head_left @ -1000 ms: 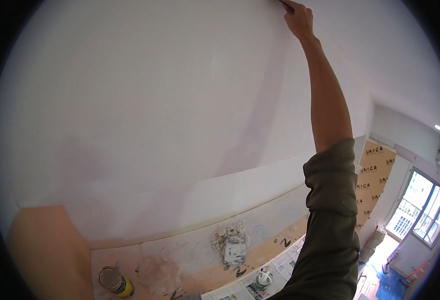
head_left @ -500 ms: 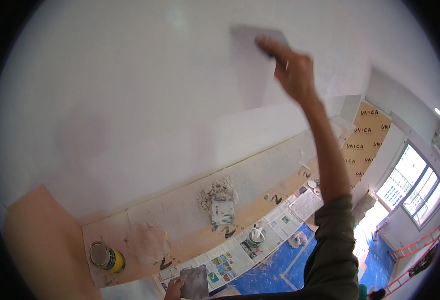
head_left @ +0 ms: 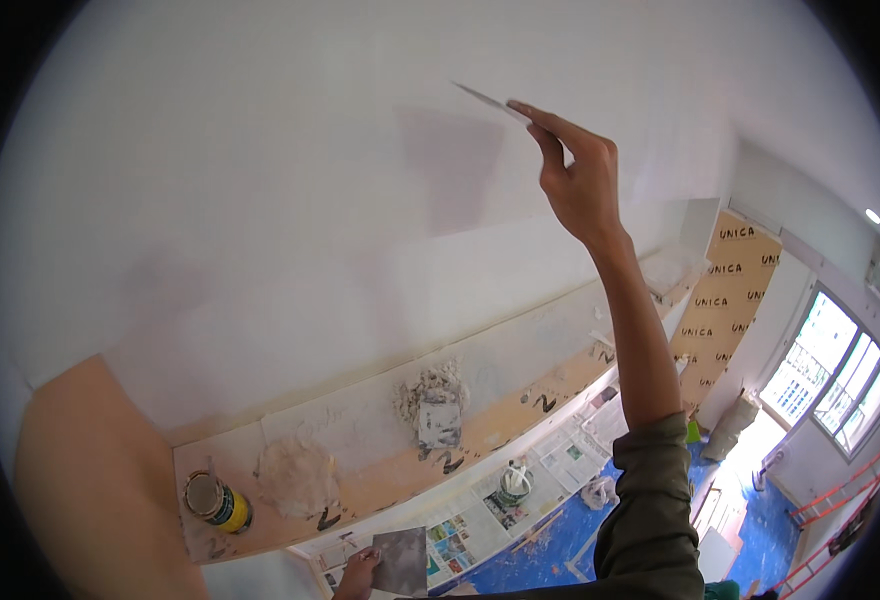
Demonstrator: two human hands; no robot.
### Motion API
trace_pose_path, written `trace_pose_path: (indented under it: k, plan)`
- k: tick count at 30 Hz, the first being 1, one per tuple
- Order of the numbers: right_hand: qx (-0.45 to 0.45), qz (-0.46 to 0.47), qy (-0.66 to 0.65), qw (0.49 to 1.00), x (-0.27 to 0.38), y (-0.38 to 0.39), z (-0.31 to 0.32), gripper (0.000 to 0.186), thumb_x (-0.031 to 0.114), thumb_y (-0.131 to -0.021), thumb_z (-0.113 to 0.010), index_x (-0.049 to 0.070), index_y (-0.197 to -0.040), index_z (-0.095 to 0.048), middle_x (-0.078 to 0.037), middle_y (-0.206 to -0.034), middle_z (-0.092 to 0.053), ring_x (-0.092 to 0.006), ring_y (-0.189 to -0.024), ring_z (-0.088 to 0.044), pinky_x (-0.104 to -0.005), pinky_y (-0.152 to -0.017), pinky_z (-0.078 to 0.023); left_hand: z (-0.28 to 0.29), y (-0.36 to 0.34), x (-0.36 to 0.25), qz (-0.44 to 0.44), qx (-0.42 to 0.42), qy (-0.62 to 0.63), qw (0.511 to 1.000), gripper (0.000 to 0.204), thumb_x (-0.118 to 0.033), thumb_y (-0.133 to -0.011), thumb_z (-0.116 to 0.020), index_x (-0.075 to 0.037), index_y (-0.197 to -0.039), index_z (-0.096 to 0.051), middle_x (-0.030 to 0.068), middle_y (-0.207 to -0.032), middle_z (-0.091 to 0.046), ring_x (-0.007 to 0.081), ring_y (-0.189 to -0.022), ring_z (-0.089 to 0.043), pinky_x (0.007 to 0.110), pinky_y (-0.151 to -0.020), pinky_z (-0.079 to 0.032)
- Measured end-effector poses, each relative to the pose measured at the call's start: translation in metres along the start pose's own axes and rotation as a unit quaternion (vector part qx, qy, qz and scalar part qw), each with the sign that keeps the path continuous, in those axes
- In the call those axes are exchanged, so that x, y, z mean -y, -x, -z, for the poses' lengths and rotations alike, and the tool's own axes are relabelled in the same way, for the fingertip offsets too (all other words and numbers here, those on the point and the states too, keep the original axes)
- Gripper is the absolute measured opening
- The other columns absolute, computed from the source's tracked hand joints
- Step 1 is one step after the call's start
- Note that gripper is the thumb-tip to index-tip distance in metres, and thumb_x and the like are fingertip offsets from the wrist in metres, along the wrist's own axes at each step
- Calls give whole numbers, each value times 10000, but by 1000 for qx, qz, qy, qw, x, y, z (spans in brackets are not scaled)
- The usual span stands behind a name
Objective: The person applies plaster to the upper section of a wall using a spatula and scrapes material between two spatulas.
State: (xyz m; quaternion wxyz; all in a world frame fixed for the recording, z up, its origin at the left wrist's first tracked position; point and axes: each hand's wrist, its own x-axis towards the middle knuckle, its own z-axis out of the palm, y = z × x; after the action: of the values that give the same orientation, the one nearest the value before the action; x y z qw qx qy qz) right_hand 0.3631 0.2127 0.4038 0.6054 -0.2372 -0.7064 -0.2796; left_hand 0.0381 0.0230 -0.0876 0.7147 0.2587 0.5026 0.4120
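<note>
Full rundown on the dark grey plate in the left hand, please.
The dark grey plate is thin, flat and roughly square, with straight edges and a mottled, smudged face; it looks like metal, though that is not certain. No separate handle shows. The left hand grips it by its left edge, with its broad face toward the camera. It sits at the bottom of the view, in front of the newspaper sheets. Whether anything besides the hand touches it cannot be told.
</note>
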Motion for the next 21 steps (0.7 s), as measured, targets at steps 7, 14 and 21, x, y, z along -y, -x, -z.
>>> trace_pose_path:
  k: [7, 14, 21]
  plan:
    - [-91, 141, 60, 984, -23, -50, -58, 407, -138, -738, -554, 48, -1081, -669, -132, -1077, -671, -286, -915, -665, -356, -748, -557, 13, -18, 16, -125, -59, -64, 988, 176, -198, -949, -516, -51, -1006, -596, -35, -600, -447, 94, -485, -387, 259, -433, -317]
    - [4, 135, 108, 985, 12, 62, -80, 500, -162, -630, -545, 19, -1084, -649, -147, -1081, -666, -284, -934, -661, -360, -833, -554, 45, -1, 19, -78, -81, -87, 990, 270, -150, -967, -477, 52, -1118, -573, 111, -992, -643, 203, -904, -623, 325, -837, -493]
    - [-88, -41, 41, 994, 6, -42, -11, 135, 58, -856, -602, -60, -910, -640, -172, -776, -668, -200, -643, -587, -317, -656, -472, 42, 6, 10, -59, -62, -28, 996, 233, -157, -956, -503, 18, -1086, -586, 56, -828, -567, 144, -730, -523, 295, -680, -420]
